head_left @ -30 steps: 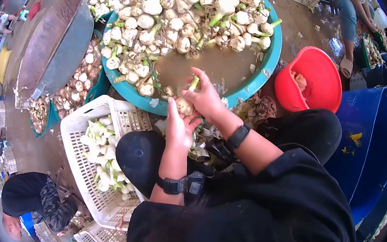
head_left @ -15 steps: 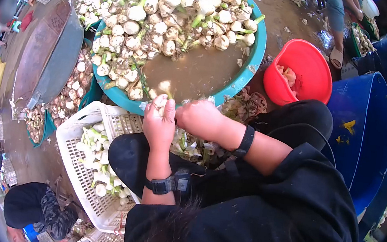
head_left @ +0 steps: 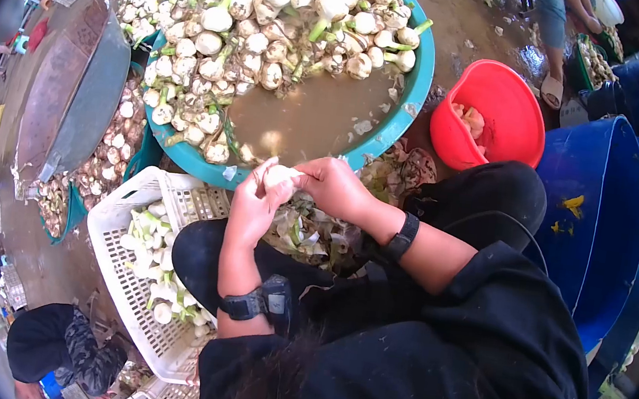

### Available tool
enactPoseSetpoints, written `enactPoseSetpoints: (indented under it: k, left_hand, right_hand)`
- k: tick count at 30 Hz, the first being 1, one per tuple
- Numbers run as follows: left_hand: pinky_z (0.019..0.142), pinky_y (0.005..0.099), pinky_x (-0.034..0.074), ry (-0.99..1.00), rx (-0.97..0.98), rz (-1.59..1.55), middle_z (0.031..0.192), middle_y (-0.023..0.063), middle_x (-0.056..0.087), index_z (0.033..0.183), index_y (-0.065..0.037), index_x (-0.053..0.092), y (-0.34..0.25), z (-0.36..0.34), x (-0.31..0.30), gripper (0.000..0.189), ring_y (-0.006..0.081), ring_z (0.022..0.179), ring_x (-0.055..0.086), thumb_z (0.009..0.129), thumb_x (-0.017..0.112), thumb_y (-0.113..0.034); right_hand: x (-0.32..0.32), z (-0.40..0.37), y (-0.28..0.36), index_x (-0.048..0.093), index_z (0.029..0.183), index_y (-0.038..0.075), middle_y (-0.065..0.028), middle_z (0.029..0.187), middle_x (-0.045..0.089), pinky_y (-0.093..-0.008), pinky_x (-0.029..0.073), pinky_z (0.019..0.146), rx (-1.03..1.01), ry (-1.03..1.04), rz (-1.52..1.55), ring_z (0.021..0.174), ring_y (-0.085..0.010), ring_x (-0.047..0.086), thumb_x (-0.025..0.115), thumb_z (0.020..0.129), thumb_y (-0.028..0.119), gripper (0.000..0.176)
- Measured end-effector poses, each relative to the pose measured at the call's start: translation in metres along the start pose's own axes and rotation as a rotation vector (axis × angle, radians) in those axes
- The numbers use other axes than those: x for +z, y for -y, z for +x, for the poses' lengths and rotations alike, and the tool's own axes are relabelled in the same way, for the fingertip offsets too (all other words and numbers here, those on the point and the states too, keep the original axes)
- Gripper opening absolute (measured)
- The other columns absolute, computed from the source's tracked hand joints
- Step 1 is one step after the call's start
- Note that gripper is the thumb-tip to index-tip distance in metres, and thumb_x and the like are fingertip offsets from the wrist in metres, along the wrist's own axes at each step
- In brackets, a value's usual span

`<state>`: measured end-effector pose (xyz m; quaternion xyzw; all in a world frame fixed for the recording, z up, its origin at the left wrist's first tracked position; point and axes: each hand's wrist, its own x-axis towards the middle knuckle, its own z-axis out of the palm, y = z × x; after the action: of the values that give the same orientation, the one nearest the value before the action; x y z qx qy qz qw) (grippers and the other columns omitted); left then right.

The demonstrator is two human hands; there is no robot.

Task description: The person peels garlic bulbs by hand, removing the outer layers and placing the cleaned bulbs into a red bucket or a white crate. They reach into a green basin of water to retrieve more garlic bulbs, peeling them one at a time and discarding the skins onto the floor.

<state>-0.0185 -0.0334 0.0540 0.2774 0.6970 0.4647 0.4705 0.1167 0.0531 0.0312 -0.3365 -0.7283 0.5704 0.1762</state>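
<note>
My left hand [head_left: 251,209] is closed around a pale garlic bulb [head_left: 281,176], just inside the near rim of the teal basin [head_left: 425,65]. The fingers of my right hand [head_left: 337,190] are pinched together against the bulb's right side, partly hiding it. In the basin, muddy, unpeeled garlic bulbs [head_left: 274,50] are heaped over brown water [head_left: 305,118]. Below my hands lies a pile of shed garlic skins [head_left: 315,235]. Cleaned white bulbs with green stems [head_left: 165,276] fill part of the white plastic crate [head_left: 107,249] on my left.
A red bucket [head_left: 519,104] with something pinkish inside stands at the right of the basin. Tall blue barrels [head_left: 578,175] line the far right. A person in dark clothing [head_left: 47,341] bends at lower left. Another person's sandalled foot [head_left: 552,88] shows at upper right.
My hands have drawn slightly lower and closer to me. The bulb has turned to show more of its white side between them. The right hand has rotated, its thumb side now showing.
</note>
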Motion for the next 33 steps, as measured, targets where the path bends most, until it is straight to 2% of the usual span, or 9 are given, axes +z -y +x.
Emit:
enactPoseSetpoints:
  k: [3, 7, 10, 15, 16, 21, 27, 31, 33]
  left_hand:
    - [0.089, 0.0286, 0.041, 0.186, 0.147, -0.004, 0.113, 0.0055, 0.052, 0.112, -0.002, 0.051, -0.002, -0.01, -0.002, 0.049, 0.0167, 0.101, 0.052, 0.066, 0.064, 0.008]
    - [0.098, 0.0384, 0.034, -0.117, 0.765, 0.962, 0.124, 0.0168, 0.046, 0.117, -0.005, 0.048, -0.018, -0.019, 0.006, 0.053, 0.0318, 0.116, 0.045, 0.067, 0.061, 0.005]
    - [0.097, 0.0387, 0.035, -0.075, 0.802, 0.68, 0.128, 0.0132, 0.045, 0.116, -0.006, 0.05, 0.012, -0.006, 0.002, 0.045, 0.0306, 0.117, 0.044, 0.073, 0.058, 0.004]
    - [0.081, 0.0308, 0.048, -0.197, 0.11, -0.85, 0.113, 0.0084, 0.055, 0.096, -0.01, 0.053, 0.012, -0.004, -0.001, 0.014, 0.0172, 0.098, 0.056, 0.083, 0.058, -0.01]
    - [0.081, 0.0308, 0.048, -0.2, 0.113, -0.85, 0.113, 0.0084, 0.055, 0.096, -0.01, 0.053, 0.011, -0.004, -0.003, 0.014, 0.0172, 0.098, 0.056, 0.083, 0.058, -0.01]
    - [0.069, 0.0295, 0.05, -0.46, 0.018, -0.714, 0.09, 0.0063, 0.06, 0.091, -0.008, 0.054, 0.017, -0.005, -0.006, 0.015, 0.0154, 0.081, 0.06, 0.081, 0.062, -0.014]
    - [0.054, 0.0213, 0.046, -0.472, 0.225, -0.438, 0.075, 0.0026, 0.06, 0.082, -0.004, 0.058, 0.013, -0.006, 0.0, 0.012, 0.0096, 0.062, 0.057, 0.079, 0.066, -0.012]
    - [0.041, 0.0181, 0.033, -0.516, -0.145, -0.886, 0.063, -0.0034, 0.051, 0.083, -0.006, 0.056, 0.017, -0.007, -0.023, 0.019, 0.0043, 0.047, 0.041, 0.083, 0.059, -0.025]
    - [0.04, 0.0181, 0.033, -0.457, -0.189, -0.974, 0.062, -0.0038, 0.05, 0.083, -0.007, 0.055, 0.023, -0.006, -0.029, 0.021, 0.0042, 0.046, 0.04, 0.084, 0.057, -0.028]
  right_hand:
    - [-0.01, 0.01, -0.003, 0.064, 0.085, -0.001, -0.0025, 0.07, 0.062, -0.0233, 0.043, 0.051, 0.563, 0.113, 0.544, 0.058, -0.01, 0.053, 0.058, 0.084, 0.017, 0.018]
    - [-0.004, 0.018, -0.02, 0.061, 0.086, 0.005, -0.001, 0.072, 0.06, -0.0203, 0.04, 0.045, 0.58, 0.171, 0.821, 0.052, -0.0062, 0.048, 0.052, 0.087, 0.014, 0.013]
    - [-0.013, 0.009, 0.007, 0.061, 0.087, 0.005, 0.0001, 0.074, 0.059, -0.0198, 0.042, 0.049, 0.583, 0.182, 1.07, 0.053, -0.0056, 0.048, 0.051, 0.087, 0.013, 0.012]
    - [-0.005, -0.021, 0.005, 0.061, 0.085, 0.004, -0.0045, 0.074, 0.059, -0.0253, 0.045, 0.058, 0.179, 0.301, 0.448, 0.068, -0.0114, 0.055, 0.053, 0.086, 0.018, 0.017]
    - [0.004, -0.027, -0.008, 0.062, 0.082, 0.004, -0.0096, 0.076, 0.06, -0.0324, 0.047, 0.065, -0.117, 0.197, 0.088, 0.073, -0.0214, 0.059, 0.057, 0.082, 0.019, 0.017]
    - [-0.001, -0.034, -0.01, 0.062, 0.088, 0.005, -0.0135, 0.089, 0.061, -0.0407, 0.046, 0.075, -0.159, 0.212, -0.613, 0.085, -0.0335, 0.057, 0.064, 0.073, 0.023, 0.023]
    - [0.019, -0.006, 0.028, 0.062, 0.085, 0.007, -0.0108, 0.089, 0.06, -0.0396, 0.047, 0.076, -0.469, -0.251, 0.018, 0.083, -0.0304, 0.058, 0.061, 0.074, 0.016, 0.015]
    - [0.007, -0.025, -0.017, 0.061, 0.101, 0.01, -0.0109, 0.087, 0.059, -0.0378, 0.049, 0.072, -0.341, 0.415, -0.65, 0.083, -0.0295, 0.059, 0.063, 0.074, 0.023, 0.03]
    - [0.013, -0.028, -0.013, 0.06, 0.102, 0.01, -0.0117, 0.087, 0.06, -0.0381, 0.049, 0.072, -0.267, 0.279, -0.564, 0.083, -0.0295, 0.059, 0.063, 0.073, 0.027, 0.034]
